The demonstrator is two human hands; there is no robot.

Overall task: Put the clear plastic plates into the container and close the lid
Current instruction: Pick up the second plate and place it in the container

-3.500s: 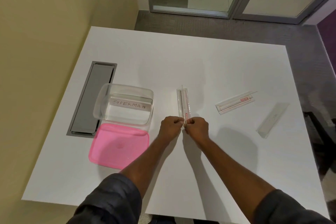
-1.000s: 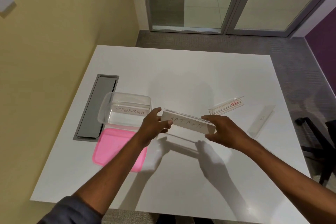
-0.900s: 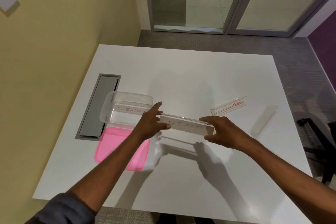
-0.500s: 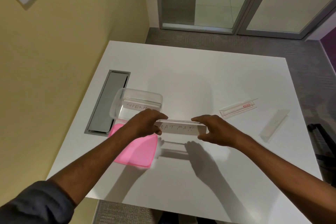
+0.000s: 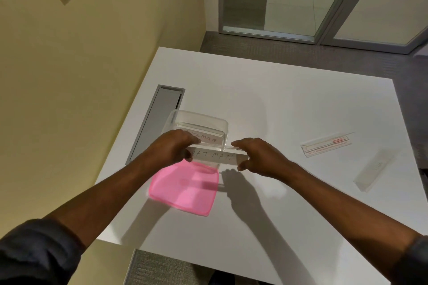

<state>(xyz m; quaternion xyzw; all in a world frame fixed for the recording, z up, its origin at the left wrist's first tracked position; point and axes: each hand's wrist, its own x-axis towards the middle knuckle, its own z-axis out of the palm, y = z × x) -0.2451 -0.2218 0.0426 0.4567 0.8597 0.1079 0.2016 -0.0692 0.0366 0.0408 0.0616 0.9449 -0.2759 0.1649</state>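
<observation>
Clear "BATMAN" plate (image 5: 216,157) hangs above the container's (image 5: 196,131) near rim, long axis parallel to it; left hand (image 5: 171,150) and right hand (image 5: 259,157) each pinch an end. Container lies just beyond, left hand nearer.

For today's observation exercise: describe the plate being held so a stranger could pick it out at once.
Start at the white table, then find the clear container near its left edge, above the pink lid. The held plate hangs over the container's near rim, gripped at its ends by both hands. Unlike the others, it reads BATMAN.
</observation>
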